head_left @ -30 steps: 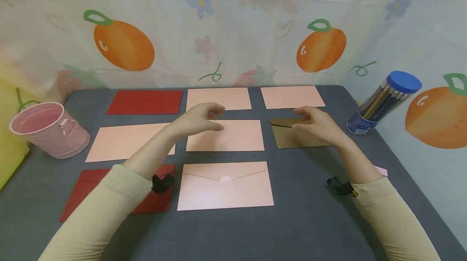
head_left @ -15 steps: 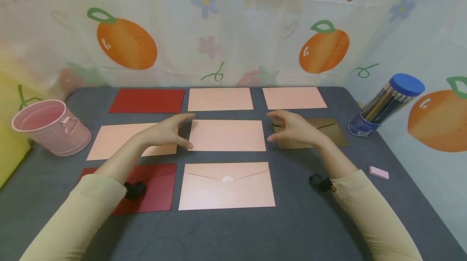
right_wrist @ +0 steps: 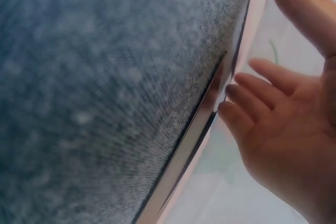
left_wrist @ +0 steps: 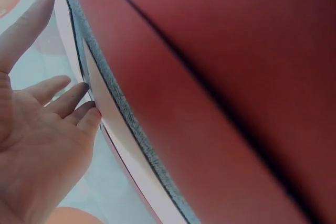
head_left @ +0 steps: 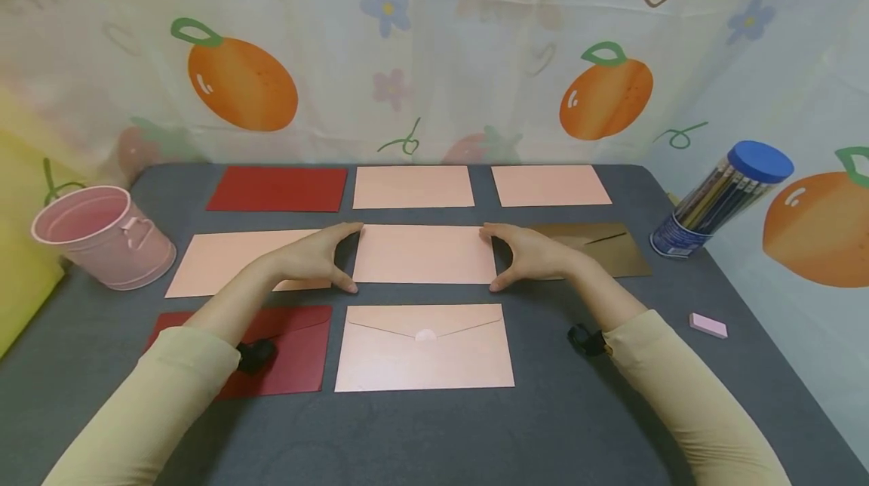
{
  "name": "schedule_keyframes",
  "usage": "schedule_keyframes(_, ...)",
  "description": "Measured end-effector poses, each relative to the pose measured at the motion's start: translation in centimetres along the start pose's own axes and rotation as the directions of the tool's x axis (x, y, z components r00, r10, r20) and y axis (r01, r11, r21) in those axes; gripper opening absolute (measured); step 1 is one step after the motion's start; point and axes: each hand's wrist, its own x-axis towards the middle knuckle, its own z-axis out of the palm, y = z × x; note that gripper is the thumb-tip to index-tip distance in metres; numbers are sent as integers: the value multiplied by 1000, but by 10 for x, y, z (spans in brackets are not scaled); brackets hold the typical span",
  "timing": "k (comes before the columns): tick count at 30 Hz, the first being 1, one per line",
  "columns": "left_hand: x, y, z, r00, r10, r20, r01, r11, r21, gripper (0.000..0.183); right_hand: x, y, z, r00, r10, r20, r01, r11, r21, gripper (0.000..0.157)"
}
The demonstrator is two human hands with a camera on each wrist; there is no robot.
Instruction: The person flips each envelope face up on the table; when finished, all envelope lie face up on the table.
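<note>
In the head view, the middle pink envelope [head_left: 425, 253] lies flat on the tabletop [head_left: 421, 441] between the left hand [head_left: 308, 253] and the right hand [head_left: 535, 253], its long axis running from one to the other. Neither is plainly nearer: fingers and thumb stand near the corners of each short edge; whether they press it I cannot tell. In the left wrist view, the grip is spread, thumb well apart from the fingers, with a red envelope [left_wrist: 252, 51] in the foreground. In the right wrist view, fingers and thumb likewise part, nothing pinched between them.
</note>
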Motion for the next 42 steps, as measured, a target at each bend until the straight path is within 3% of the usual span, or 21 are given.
schedule_keyframes(12,0,0,1,1000,-26,0,26,999,25,101,2,-1,3,999,-32,4,32,999,-28,98)
schedule_keyframes(22,3,1,4,996,66,-59,-55,983,177,87,3,2,4,999,-30,-16,28,997,-70,93)
schedule_keyframes(26,3,4,7,994,89,-68,-67,960,271,81,2,0,3,999,-40,-21,38,995,-94,92)
schedule_keyframes(32,1,16,8,991,127,-51,-93,897,432,70,2,0,2,998,-57,-24,54,992,-116,92)
schedule_keyframes(37,1,25,11,985,174,-19,-142,858,493,59,2,2,2,997,-68,-26,64,991,-118,92)
schedule_keyframes(42,2,27,15,982,184,-28,-144,846,513,57,2,2,3,997,-75,-18,72,990,-125,91)
